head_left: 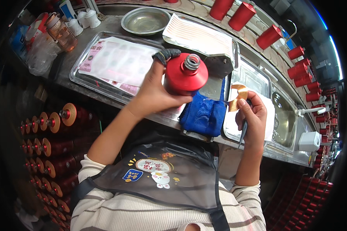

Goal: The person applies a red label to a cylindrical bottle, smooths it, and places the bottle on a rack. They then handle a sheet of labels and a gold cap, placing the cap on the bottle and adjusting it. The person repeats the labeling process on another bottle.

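Left hand (152, 92) wrapped round red bottle (186, 75) above blue cloth (203, 114) — likely heavy, glossy, breakable; best gripped at body. Right hand (251, 115) right of cloth, pinching gold label (238, 96) and dark tool (244, 133).

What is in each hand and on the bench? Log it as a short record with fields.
left hand: left hand grips a red bottle, its bare threaded neck toward the camera
right hand: right hand holds a gold label strip and a thin dark tool
between the hands: blue cloth draped over the bench edge
bench: steel tray with sheets of labels, round metal bowl
far side: row of red bottles
lower left: stacked red bottles with gold caps
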### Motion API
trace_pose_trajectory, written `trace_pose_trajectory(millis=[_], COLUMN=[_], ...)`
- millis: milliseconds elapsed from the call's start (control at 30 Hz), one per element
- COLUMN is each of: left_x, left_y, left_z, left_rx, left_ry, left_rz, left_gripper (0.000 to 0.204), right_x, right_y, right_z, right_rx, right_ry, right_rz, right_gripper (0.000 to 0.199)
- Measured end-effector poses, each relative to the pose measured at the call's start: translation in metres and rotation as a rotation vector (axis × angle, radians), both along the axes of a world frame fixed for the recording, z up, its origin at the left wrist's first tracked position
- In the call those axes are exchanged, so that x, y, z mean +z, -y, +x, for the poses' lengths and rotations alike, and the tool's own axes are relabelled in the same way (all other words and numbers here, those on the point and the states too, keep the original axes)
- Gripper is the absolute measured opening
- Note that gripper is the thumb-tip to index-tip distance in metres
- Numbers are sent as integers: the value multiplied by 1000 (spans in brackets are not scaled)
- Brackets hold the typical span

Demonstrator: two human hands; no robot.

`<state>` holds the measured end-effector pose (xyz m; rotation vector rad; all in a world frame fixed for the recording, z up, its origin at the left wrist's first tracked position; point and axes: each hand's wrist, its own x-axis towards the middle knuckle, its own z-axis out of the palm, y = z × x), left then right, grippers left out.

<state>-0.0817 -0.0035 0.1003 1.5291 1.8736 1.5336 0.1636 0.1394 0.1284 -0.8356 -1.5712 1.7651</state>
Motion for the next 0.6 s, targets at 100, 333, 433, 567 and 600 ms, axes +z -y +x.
trace_pose_trajectory(millis=[100,333,433,567,600], left_x=[-6,19,23,6,6], left_y=[5,-1,0,4,4], left_z=[31,-24,-4,16,15], left_rx=[219,-328,-87,178,187], left_ry=[-88,83,-67,-242,-254], left_rz=[-101,-33,-71,92,133], left_gripper=[111,101,89,94,95], right_x=[2,0,-1,0,0], right_y=[6,8,10,13,14], right_z=[-8,-2,-1,-6,-7], right_rx=[-18,-9,-4,0,10], right_ry=[4,-22,-19,-28,-31], right_rz=[-6,-68,-69,-107,-115], right_gripper=[23,24,24,26,26])
